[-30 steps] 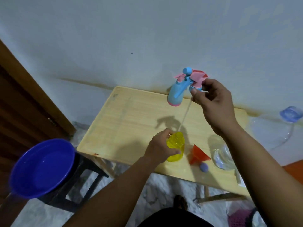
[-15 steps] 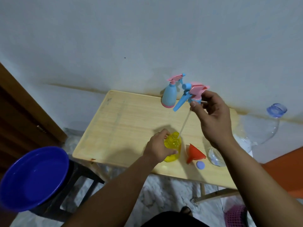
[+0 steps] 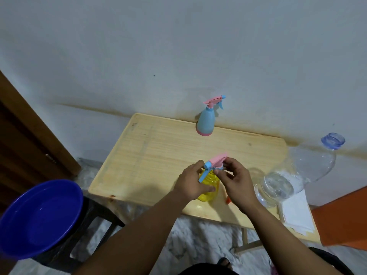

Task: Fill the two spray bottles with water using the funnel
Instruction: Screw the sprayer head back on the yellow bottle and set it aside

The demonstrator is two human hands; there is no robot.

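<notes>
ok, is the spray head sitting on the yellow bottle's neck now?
Yes, the spray head sits atop the yellow bottle, pinched by the right hand while the left hand holds the bottle.

- No text, label, brand, number or sign can be read anywhere in the head view.
- The white sheets of paper point(image 3: 296, 212) at the right end of the light wooden table point(image 3: 158, 155) show no legible writing.
- The yellow translucent plastic spray bottle point(image 3: 209, 188) and the pale blue plastic spray bottle with a pink base point(image 3: 205, 121) show no readable marking.
- The large clear plastic water bottle with a blue neck point(image 3: 309, 165) shows no readable label.
</notes>
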